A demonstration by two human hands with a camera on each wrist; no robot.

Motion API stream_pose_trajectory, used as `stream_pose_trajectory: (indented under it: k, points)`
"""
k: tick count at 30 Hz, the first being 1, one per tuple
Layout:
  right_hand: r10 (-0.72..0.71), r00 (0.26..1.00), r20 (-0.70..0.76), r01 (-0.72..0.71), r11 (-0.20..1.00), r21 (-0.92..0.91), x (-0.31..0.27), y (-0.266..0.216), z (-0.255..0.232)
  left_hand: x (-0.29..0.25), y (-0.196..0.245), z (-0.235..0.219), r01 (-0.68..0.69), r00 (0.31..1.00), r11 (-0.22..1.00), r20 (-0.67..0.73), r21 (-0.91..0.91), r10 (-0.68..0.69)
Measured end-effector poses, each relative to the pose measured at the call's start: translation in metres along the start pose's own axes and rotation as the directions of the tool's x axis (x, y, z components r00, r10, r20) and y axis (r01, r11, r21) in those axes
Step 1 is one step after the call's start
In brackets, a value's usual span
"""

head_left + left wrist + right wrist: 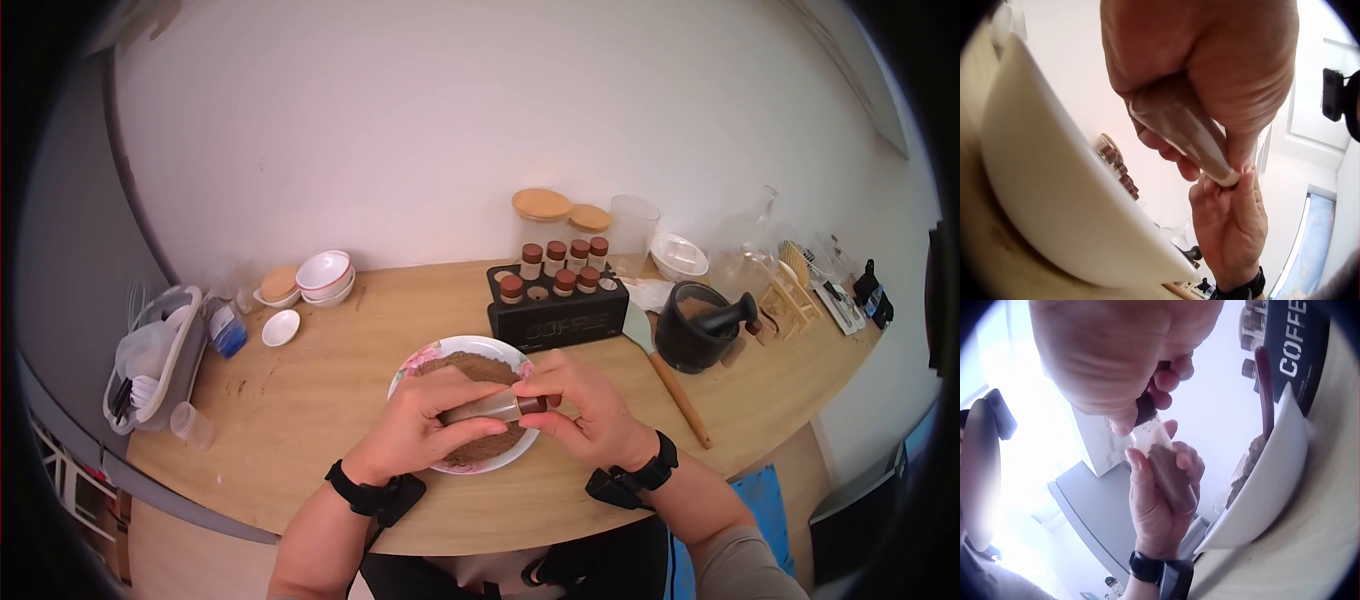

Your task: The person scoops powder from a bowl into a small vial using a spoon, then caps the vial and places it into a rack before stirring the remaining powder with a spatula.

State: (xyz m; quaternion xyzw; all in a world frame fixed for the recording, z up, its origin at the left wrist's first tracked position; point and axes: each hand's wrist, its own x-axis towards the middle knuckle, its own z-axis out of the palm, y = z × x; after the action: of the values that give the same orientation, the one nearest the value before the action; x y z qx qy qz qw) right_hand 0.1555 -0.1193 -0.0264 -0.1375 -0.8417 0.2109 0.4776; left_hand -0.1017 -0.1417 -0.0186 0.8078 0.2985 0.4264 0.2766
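Note:
Above a floral-rimmed bowl [483,466] of brown powder [467,369], the left hand [415,425] grips a clear glass tube [484,407]. Brown powder fills much of the tube, which lies tilted in the right wrist view [1172,478]. Fingers and thumb of the right hand [598,418] pinch the dark brown cap [1145,408] at the tube's upper end. Whether the cap is fully seated cannot be told. A dark red handle [1264,394] stands up from the bowl in the right wrist view.
Behind the bowl stands a black rack [560,325] with several capped tubes. To its right are a spatula [680,400] and a black mortar [688,345] with pestle. Stacked white bowls [326,277], a small dish [281,328] and a grey basket [180,375] are at left.

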Motion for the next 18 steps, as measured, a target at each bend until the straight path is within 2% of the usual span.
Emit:
stream_pose_trajectory:
  k: [2,4,5,7,8,10,11,12,13,14,16,17,18]
  points:
    - [-0.032,0.999,-0.003,0.032,0.999,-0.016,0.004,-0.006,-0.001,0.003,-0.002,0.005,-0.031,0.999,1.0,-0.032,0.0,0.031]
    - [0.175,0.981,-0.089,-0.163,0.978,0.129,0.008,-0.016,0.001,0.002,-0.007,0.007,-0.052,0.996,0.999,-0.071,0.003,0.052]
    - [0.171,0.981,-0.092,-0.158,0.978,0.132,0.004,-0.014,0.001,0.002,-0.01,0.007,-0.042,0.996,0.999,-0.078,0.034,0.044]
    - [0.385,0.918,0.09,-0.392,0.917,0.077,-0.007,-0.003,-0.002,0.003,-0.007,0.006,-0.027,0.996,0.997,-0.08,0.069,0.033]
    - [0.384,0.919,0.089,-0.391,0.917,0.08,-0.01,0.003,-0.003,0.003,-0.003,0.006,0.014,0.999,0.997,-0.035,0.082,-0.011]
    - [0.211,0.975,0.067,-0.215,0.975,0.057,-0.01,0.01,-0.004,0.004,-0.002,0.007,0.054,0.998,0.994,0.007,0.096,-0.055]
    - [0.211,0.975,0.07,-0.215,0.975,0.057,-0.009,0.01,-0.004,0.005,-0.004,0.009,0.003,1.0,0.996,-0.028,0.085,-0.001]
    - [0.146,0.989,0.031,-0.148,0.986,0.076,-0.004,0.005,-0.003,0.005,-0.006,0.009,-0.048,0.997,0.996,-0.063,0.076,0.052]
    - [0.081,0.997,-0.01,-0.08,0.992,0.092,-0.001,0.002,-0.002,0.004,-0.006,0.009,-0.046,0.997,0.996,-0.065,0.075,0.051]
    - [0.083,0.997,-0.009,-0.082,0.992,0.093,-0.001,0.001,0.001,0.004,-0.006,0.009,-0.038,0.997,0.996,-0.059,0.08,0.043]
    - [0.351,0.936,0.025,-0.344,0.899,0.27,-0.005,-0.001,0.004,0.004,-0.005,0.008,-0.031,0.998,0.996,-0.052,0.085,0.035]
    - [0.352,0.936,0.025,-0.345,0.899,0.271,-0.005,-0.002,0.002,0.004,-0.003,0.008,0.017,1.0,0.996,-0.012,0.083,-0.016]
    - [0.306,0.951,0.046,-0.309,0.934,0.179,-0.005,-0.002,-0.001,0.004,-0.001,0.007,0.065,0.997,0.994,0.027,0.083,-0.067]
